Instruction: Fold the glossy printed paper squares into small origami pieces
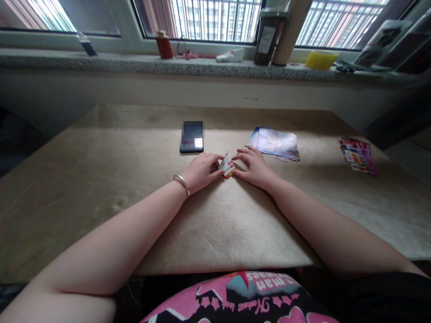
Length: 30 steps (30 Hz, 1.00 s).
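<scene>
A small folded piece of printed paper (pixel 228 166), white with red lettering and an orange-yellow lower edge, is between my two hands at the middle of the table. My left hand (pixel 204 169), with a silver bangle at the wrist, pinches its left side between thumb and fingers. At its right edge, the thumb and index finger of my right hand (pixel 252 166) hold it, the other fingers spread apart. Just beyond my right hand lies a stack of pale blue and purple printed sheets (pixel 276 142).
A dark phone (pixel 192 138) lies beyond my left hand. Colourful pink and red packets or cards (pixel 358 155) rest at the far right of the table (pixel 101 179). The granite windowsill (pixel 128 64) carries a red bottle (pixel 164 45), a dark jar (pixel 268 38) and a yellow object (pixel 321 59).
</scene>
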Tool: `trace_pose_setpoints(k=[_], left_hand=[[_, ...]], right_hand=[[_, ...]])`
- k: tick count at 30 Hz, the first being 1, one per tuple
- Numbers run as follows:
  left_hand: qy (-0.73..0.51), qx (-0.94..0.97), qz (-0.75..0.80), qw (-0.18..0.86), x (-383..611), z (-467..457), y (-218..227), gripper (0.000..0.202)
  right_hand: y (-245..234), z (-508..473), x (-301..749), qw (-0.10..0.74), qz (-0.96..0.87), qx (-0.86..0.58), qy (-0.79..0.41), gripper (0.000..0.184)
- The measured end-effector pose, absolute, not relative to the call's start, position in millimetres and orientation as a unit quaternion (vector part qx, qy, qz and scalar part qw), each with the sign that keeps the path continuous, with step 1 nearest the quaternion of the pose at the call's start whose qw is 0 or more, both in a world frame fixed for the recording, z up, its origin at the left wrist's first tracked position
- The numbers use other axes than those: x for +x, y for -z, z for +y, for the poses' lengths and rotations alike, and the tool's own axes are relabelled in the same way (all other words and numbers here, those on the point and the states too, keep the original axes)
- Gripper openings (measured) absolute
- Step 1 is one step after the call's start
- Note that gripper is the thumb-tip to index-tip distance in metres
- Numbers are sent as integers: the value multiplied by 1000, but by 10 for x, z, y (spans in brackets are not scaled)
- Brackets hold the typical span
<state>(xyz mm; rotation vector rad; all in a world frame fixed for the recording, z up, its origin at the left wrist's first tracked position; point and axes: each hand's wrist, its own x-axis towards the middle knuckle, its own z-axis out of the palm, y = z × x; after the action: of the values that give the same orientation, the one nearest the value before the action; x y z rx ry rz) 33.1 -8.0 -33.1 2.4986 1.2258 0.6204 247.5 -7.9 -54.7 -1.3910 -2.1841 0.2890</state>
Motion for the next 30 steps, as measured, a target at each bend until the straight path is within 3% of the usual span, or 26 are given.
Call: trace_pose_setpoints(k=[5,12,18,30], left_hand=[[-217,852,455,141,379,-70,347,46],[-234,842,452,177,372,-64,317,39],[-238,839,453,186,371,-53,316,37],[-235,871,420,103,363,40,410,15]], right_hand=[[551,-57,2460,272,-815,-498,-114,41],[561,-53,2460,276,-817,-493,-116,41],[550,-55,2454,294,-817,-479,-125,24],[499,-19,2416,291,-843,-443,-94,13]])
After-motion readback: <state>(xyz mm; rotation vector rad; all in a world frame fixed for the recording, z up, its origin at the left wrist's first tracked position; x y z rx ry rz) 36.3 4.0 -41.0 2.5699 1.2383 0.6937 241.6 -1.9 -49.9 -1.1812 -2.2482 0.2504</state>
